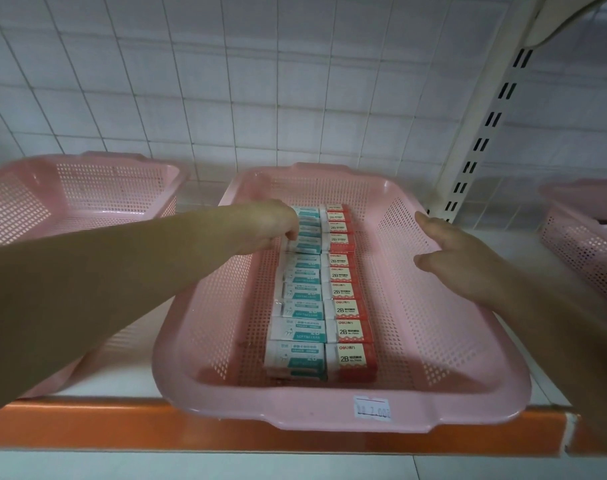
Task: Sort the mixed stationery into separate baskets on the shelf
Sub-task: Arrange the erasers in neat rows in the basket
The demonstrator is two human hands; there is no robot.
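Observation:
A pink mesh basket [444, 327] sits on the shelf in front of me. Inside it lie two neat columns of boxed erasers: teal-and-white ones [297, 327] on the left, red-and-white 2B ones [350, 329] on the right. My left hand [271, 225] reaches into the basket's far left part, fingers curled down onto a teal eraser box [304, 242] near the back of that column. My right hand [458, 258] rests on the basket's right rim, fingers spread, holding nothing.
A second pink basket [70, 192] stands to the left, and a third [586, 237] at the far right edge. The shelf has an orange front lip [104, 424], a white slotted upright [482, 140] and a tiled wall behind. A price sticker [372, 407] marks the basket's front rim.

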